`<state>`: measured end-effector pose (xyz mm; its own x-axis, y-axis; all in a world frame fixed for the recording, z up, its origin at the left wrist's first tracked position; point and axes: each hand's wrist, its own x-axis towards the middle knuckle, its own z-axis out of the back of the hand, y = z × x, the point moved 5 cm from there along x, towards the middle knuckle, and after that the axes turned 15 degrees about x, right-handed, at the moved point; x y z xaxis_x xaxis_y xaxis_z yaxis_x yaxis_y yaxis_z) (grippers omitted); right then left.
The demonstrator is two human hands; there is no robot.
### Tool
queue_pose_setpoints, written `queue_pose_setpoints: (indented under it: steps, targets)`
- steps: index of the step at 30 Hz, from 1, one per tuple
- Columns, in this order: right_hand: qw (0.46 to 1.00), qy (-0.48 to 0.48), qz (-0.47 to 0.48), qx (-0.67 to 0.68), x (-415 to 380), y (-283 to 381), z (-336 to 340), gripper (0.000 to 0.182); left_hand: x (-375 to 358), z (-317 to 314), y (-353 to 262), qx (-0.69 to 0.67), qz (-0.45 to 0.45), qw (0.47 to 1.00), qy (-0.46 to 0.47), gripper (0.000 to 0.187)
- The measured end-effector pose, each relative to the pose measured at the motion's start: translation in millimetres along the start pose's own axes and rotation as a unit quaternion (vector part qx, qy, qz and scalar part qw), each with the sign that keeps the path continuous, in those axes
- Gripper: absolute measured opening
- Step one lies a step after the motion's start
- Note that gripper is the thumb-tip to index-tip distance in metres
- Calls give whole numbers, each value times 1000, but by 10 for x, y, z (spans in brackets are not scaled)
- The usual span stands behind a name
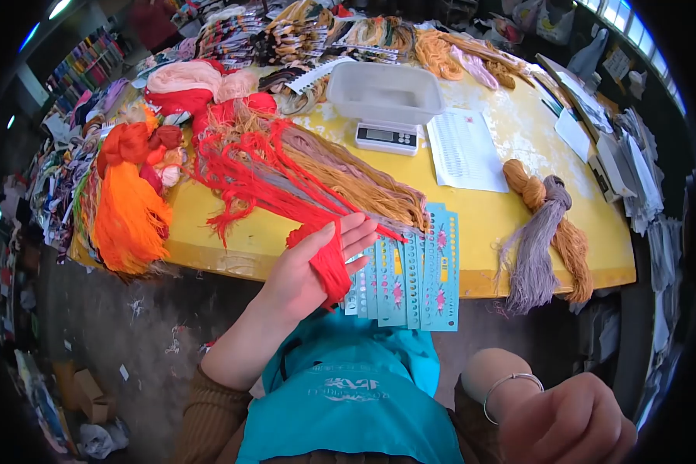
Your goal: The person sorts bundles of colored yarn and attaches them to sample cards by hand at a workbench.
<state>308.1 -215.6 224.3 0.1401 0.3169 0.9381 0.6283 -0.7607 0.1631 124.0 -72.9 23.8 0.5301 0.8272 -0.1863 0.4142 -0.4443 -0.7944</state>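
Note:
My left hand (pixel 298 271) is at the table's front edge, palm up, with a bunch of red embroidery thread (pixel 329 267) lying across it and hanging below the fingers. Thin red strands run from it to the larger heap of red thread (pixel 247 182) on the table. Close to the camera at lower right, my right hand (pixel 568 421) is curled closed beside my lap; whatever lies inside the fingers is hidden. A fan of turquoise punched cards (pixel 433 271) with flower pictures sticks out over the edge, just right of my left hand. Tan and mauve skeins (pixel 356 166) lie over their tops.
A digital scale (pixel 387 138) carries a clear plastic tub (pixel 383 97). Beside it lies a printed sheet (pixel 465 151). Grey thread (pixel 537 247) and tan thread (pixel 526 185) hang over the right edge; orange thread (pixel 131 209) hangs at left. Several skein piles line the back.

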Motion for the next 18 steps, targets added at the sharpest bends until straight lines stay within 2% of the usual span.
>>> queue_pose_setpoints:
  steps: [1,2,3,4,6,7,8,9,11,13,15,18]
  targets:
    - [1000,-2,4,-31,-26,35,34,23,34,13,26,-18,-1,1000,-1,50]
    - [994,-6,-66,-90,-73,90,108,24,63,37,48,-37,-1,999,-2,49]
    - [994,-5,-70,-88,-128,6,168,24,92,71,76,-52,5,999,-1,48]
    - [976,-38,-106,-185,-269,-189,347,16,112,103,99,-55,5,998,-4,48]
    - [907,-100,-172,-372,-572,-597,741,4,144,140,150,-84,13,996,1,47]
    - [867,-174,-375,-276,-771,-955,903,7,156,146,177,-84,14,996,0,47]
    - [841,-196,-458,-211,-1073,-1277,1044,7,167,133,198,-84,11,996,14,47]
    - [823,-205,-497,-182,-1287,-1489,1094,9,177,123,219,-84,9,996,28,47]
    - [794,-256,-548,-63,-1688,-1770,1147,10,188,136,282,-80,9,996,26,50]
    - [771,-283,-569,-38,-1817,-1805,1104,8,211,166,321,-16,-12,1000,18,52]
    - [772,-287,-567,-25,-1962,-1857,1140,6,214,197,348,-17,-11,1000,15,54]
    - [749,-375,-545,41,-2062,-1858,1205,2,207,235,343,-11,-6,1000,4,52]
